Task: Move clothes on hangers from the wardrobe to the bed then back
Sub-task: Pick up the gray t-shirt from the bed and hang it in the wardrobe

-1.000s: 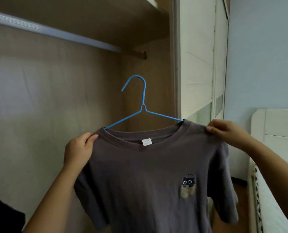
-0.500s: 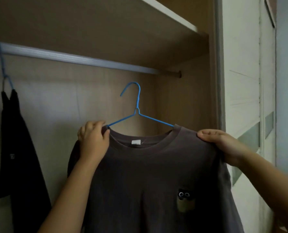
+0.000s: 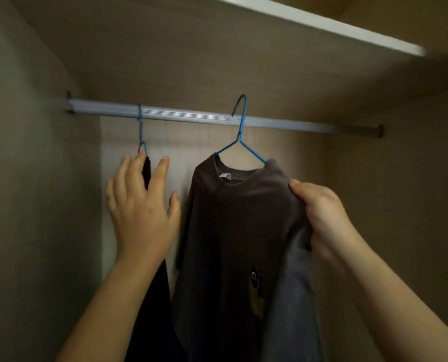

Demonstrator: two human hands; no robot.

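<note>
A brown T-shirt with a small cartoon patch hangs on a blue wire hanger. The hanger's hook reaches up in front of the silver wardrobe rail; whether it rests on the rail is unclear. My right hand grips the shirt's right shoulder. To the left, a black garment hangs from a second blue hanger hooked on the rail. My left hand is spread open in front of the black garment's top, holding nothing.
The wardrobe's left side wall and right side wall close in the space. A shelf runs just above the rail. The rail to the right of the brown shirt carries no hangers.
The brown shirt has been lifted up to the rail and turned partly sideways. My left hand let go of its left shoulder and moved left to the black garment. The view tilted upward.
</note>
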